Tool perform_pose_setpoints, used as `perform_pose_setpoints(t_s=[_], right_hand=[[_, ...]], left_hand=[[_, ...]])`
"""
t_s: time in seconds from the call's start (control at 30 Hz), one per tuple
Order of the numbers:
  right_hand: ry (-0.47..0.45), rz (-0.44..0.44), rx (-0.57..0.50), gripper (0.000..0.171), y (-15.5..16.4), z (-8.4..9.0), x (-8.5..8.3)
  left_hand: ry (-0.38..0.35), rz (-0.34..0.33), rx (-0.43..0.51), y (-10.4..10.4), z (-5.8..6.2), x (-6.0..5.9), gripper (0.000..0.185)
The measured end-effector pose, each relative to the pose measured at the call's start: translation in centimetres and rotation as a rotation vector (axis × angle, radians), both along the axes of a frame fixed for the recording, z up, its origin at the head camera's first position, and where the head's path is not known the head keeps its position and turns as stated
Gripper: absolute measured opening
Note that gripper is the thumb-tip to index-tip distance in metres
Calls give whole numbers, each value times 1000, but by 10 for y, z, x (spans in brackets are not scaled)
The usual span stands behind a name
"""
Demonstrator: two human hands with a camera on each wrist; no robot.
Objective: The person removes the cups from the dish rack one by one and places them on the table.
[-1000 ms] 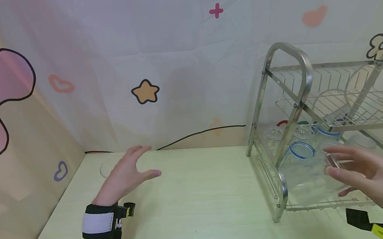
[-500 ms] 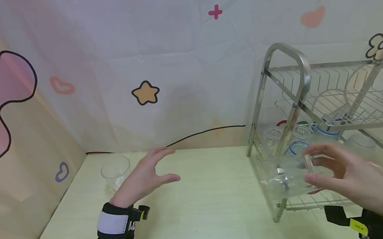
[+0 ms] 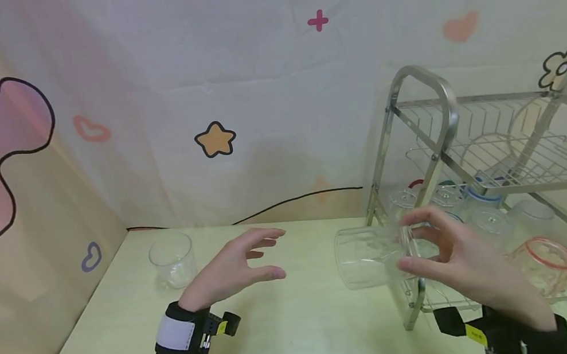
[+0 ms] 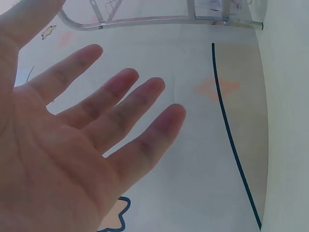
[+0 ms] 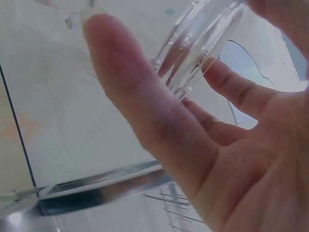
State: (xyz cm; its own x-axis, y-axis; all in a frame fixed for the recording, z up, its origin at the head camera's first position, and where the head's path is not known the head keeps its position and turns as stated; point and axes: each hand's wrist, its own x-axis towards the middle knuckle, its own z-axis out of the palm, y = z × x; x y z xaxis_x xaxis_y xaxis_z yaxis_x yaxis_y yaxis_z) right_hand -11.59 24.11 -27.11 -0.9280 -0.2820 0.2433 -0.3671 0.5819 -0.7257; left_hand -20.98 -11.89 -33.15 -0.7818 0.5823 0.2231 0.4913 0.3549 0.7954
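My right hand (image 3: 428, 251) grips a clear glass cup (image 3: 367, 256) by its base, holding it on its side above the table, mouth pointing left, just in front of the metal dish rack (image 3: 426, 127). In the right wrist view the fingers (image 5: 140, 111) curl round the cup's thick glass base (image 5: 203, 38). My left hand (image 3: 250, 258) hovers over the table's middle with fingers spread and holds nothing; its palm (image 4: 58, 159) fills the left wrist view. A second clear cup (image 3: 172, 259) stands upright at the far left of the table.
The rack's lower shelf holds several clear cups, some with blue rims (image 3: 483, 196) and one with a red rim (image 3: 544, 262). A patterned backdrop (image 3: 253, 88) closes off the table (image 3: 299, 325) at the back and left.
My right hand has pulled the clear cup out of the rack's lower shelf and carried it left over the table. My left hand has drifted right toward it, uncovering the upright cup.
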Motion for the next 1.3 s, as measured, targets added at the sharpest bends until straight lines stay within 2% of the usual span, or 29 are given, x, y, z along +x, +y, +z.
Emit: perform_pose_setpoints(t_s=[0.17,0.5,0.63,0.8,0.9,1.13,1.3], right_hand=[[-37,46,-92,46,-10,-6,-13],[-97,122,-306,47,-34,-20,-27],[-96,118,-298,49,-38,-23,-30],[-110,93,-270,51,-42,-26,-34],[-122,110,-289,50,-46,-27,-35],[-127,93,-347,49,-53,-29,-36],[-137,107,-378,50,-56,-33,-40]], left_hand=[[-2,-15,0,4,-3,-2,70],[-38,-48,139,11,-4,5,70],[-81,-70,178,16,-6,4,73],[-175,-157,222,24,-11,1,80],[-197,-196,230,27,-14,1,86],[-211,-201,276,35,-15,3,103],[-235,-186,290,39,-16,5,106]])
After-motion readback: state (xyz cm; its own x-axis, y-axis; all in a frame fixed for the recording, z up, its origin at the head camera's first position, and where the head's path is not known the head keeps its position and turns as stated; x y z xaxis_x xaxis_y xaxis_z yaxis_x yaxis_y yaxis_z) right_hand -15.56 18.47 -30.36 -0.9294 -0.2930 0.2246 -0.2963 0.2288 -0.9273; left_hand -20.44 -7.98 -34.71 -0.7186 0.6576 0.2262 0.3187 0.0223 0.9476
